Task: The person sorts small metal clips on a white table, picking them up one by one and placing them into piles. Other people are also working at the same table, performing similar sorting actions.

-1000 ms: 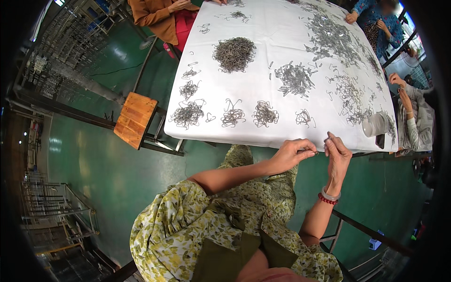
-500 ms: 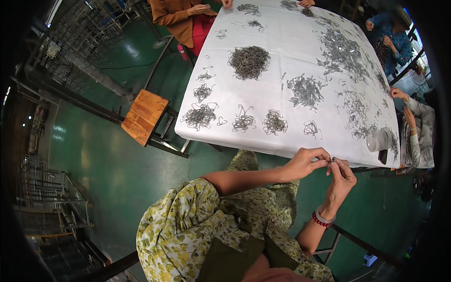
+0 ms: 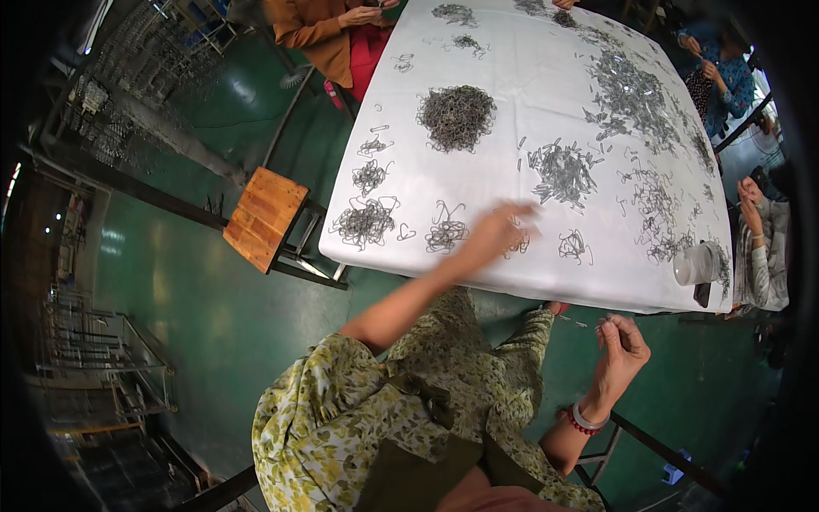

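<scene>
My left hand [image 3: 493,239] is smeared by motion over the near part of the white-covered table. It partly hides a small pile of bent wire hooks [image 3: 519,247], and whether it holds anything does not show. Just off the table's near edge, my right hand [image 3: 624,346] pinches a thin metal wire piece between thumb and fingers; its exact shape is too small to make out. Left of the moving hand lies another pile of wire hooks [image 3: 446,235]. Beyond it is a heap of short, straight grey metal pieces [image 3: 563,171].
The white cloth [image 3: 512,111] carries a large tangled heap of wire hooks [image 3: 456,118] and more scattered metal at the right. A clear plastic tub [image 3: 695,264] stands near the right edge. A wooden stool [image 3: 266,213] is at the left. Other people work around the table.
My left hand has parted from the right hand and moved left and farther out over the table. My right hand stays near its place, still pinching. The right-hand neighbour's hands have lifted off the table edge.
</scene>
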Demonstrator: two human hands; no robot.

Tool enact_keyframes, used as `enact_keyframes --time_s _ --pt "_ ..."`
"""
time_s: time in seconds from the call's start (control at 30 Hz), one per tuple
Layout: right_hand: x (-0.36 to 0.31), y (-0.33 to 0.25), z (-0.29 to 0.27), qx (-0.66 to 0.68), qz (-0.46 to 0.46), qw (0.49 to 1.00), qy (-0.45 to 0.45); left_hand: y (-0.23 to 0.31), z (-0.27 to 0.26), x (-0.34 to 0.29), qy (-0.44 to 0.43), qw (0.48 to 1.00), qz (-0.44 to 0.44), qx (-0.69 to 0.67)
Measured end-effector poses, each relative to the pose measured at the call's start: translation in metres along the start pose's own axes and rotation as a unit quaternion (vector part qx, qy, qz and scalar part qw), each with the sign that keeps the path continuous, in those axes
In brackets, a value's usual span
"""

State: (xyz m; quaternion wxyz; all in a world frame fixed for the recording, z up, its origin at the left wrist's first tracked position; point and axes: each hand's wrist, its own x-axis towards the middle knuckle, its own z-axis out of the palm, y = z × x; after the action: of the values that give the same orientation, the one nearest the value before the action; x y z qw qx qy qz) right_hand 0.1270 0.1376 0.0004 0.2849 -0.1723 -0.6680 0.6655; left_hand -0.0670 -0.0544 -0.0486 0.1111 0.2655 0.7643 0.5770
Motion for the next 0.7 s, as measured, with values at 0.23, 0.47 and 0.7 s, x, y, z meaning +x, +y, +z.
enact_keyframes --time_s 0.23,0.47,0.7 --pt "0.0 0.0 0.003 0.01 0.034 0.999 -0.005 -0.136 -0.175 0.099 0.199 0.915 -0.185 0.298" --pt "-0.004 -0.009 -0.001 -0.007 0.023 1.0 0.01 -0.149 -0.168 0.13 0.042 0.956 -0.252 0.144" --pt "-0.005 -0.005 -0.014 0.04 0.024 0.999 0.01 -0.084 -0.164 0.16 0.086 0.915 -0.291 -0.266"
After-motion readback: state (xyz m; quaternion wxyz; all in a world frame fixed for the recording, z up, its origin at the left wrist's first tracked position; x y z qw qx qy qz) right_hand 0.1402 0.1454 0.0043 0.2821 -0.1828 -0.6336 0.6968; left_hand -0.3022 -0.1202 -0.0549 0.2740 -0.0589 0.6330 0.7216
